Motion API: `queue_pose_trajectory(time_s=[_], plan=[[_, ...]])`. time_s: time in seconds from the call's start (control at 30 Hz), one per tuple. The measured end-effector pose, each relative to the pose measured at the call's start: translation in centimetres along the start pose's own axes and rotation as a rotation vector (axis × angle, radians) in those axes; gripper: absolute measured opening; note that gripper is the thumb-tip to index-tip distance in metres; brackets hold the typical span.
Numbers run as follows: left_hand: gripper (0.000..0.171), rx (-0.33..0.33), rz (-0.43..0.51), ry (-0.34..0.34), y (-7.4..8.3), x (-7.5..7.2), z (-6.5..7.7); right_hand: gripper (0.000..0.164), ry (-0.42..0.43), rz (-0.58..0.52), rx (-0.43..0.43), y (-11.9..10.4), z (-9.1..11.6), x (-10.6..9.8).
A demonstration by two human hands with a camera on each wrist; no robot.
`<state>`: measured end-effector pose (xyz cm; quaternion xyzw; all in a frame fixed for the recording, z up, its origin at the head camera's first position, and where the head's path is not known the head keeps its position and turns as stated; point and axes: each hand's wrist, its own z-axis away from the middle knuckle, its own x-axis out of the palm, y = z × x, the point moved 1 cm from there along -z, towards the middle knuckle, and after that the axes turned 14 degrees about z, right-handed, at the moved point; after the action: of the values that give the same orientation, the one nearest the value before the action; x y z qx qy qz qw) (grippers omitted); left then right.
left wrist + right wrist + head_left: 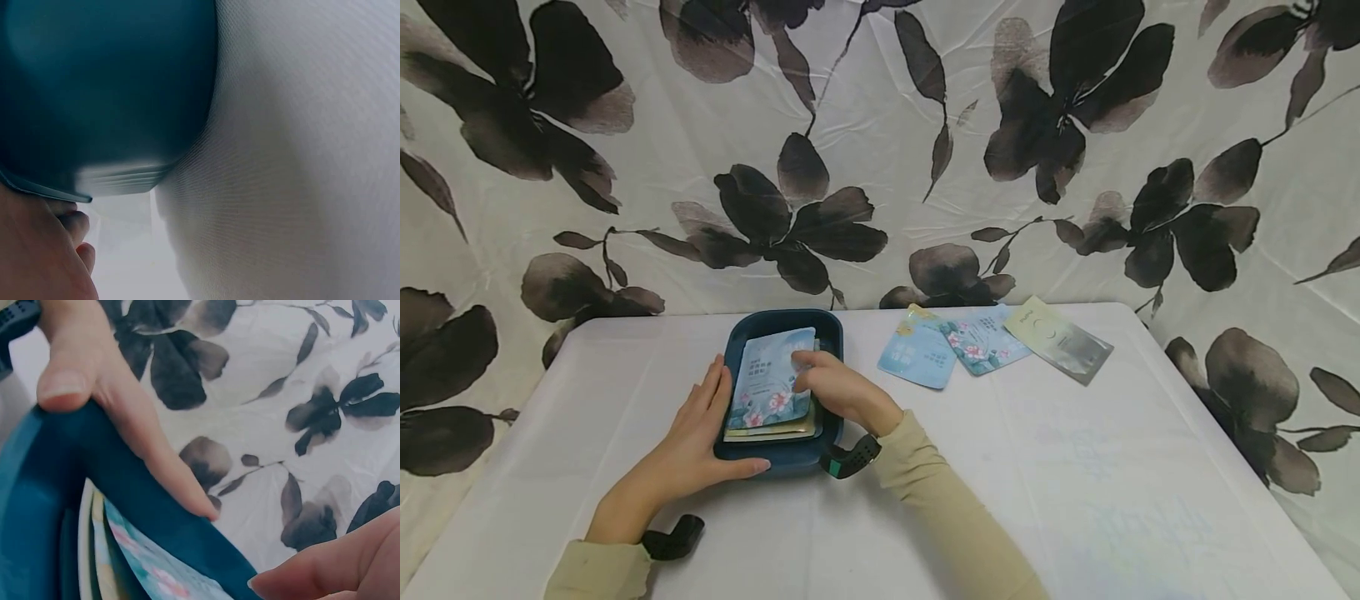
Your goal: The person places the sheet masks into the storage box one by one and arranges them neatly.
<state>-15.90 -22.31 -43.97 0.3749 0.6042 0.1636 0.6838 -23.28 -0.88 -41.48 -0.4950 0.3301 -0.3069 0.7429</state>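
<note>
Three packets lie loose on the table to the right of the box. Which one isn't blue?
The rightmost packet: pale yellow-green at one end and silvery at the other, while the left packet and middle packet are light blue.

A white backdrop cloth (pixel 917 167) with dark flowers hangs behind the white-covered table (pixel 1075 475).

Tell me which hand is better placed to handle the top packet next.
Probably the right hand: it reaches the top packet, while the left hand rests against the side of the tray.
</note>
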Motion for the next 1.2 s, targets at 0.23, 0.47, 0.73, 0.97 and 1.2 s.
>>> queue_pose_trajectory(time_s=[0.23,0.47,0.73,0.97,1.2], plan=[[0.135,0.013,0.011,0.006,-0.1,0.0,0.0,0.073,0.048,-0.036,0.021,-0.2,0.0,0.9],[0.135,0.016,0.021,0.005,-0.1,0.0,-0.2,0.076,0.088,-0.041,0.023,-0.5,-0.1,0.8],[0.135,0.010,0.023,0.005,-0.2,0.0,0.0,0.077,0.079,0.057,-0.022,-0.7,0.8,-0.2],[0.135,0.004,0.026,0.007,0.0,0.0,0.1,0.060,0.000,0.097,-0.153,-0.3,1.9,-3.2],[0.135,0.009,0.024,0.007,0.0,0.0,0.1,0.046,0.086,0.082,-0.259,0.8,3.2,-7.3]])
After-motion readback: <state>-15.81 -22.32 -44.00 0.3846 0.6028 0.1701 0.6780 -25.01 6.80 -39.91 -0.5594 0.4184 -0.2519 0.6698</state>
